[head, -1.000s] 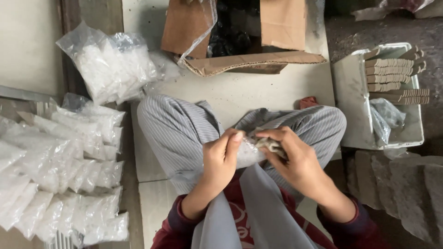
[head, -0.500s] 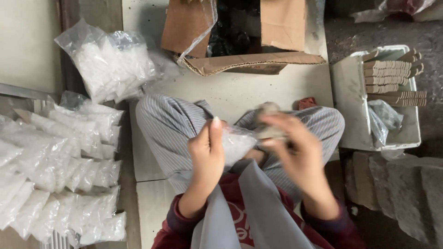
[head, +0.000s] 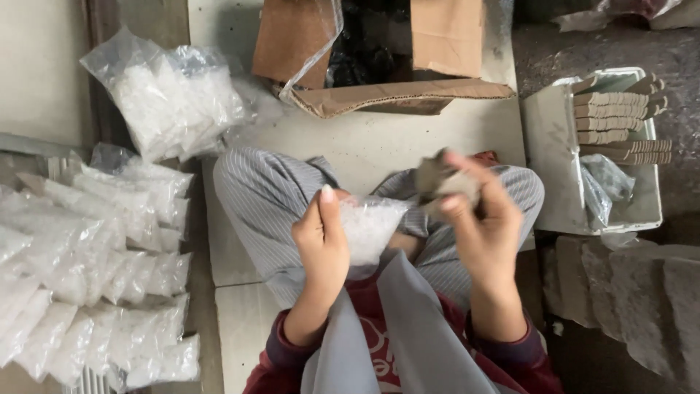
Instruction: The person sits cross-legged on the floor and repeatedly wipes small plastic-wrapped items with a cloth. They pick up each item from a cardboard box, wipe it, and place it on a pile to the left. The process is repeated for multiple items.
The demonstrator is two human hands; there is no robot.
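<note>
Seated cross-legged, filling small bags over the lap.

Left hand (head: pixel 321 244) pinching a clear bag (head: pixel 368 226) of white bits at its side, fingers closed, likely to keep the mouth up. Right hand (head: pixel 481 219) curled tight round a brown card piece (head: pixel 441 182), blurred, just beside the bag. Finished bags (head: pixel 87 277) stacked at left, card stack (head: pixel 620 117) in a tray (head: pixel 547 146) at right, within reach.
</note>
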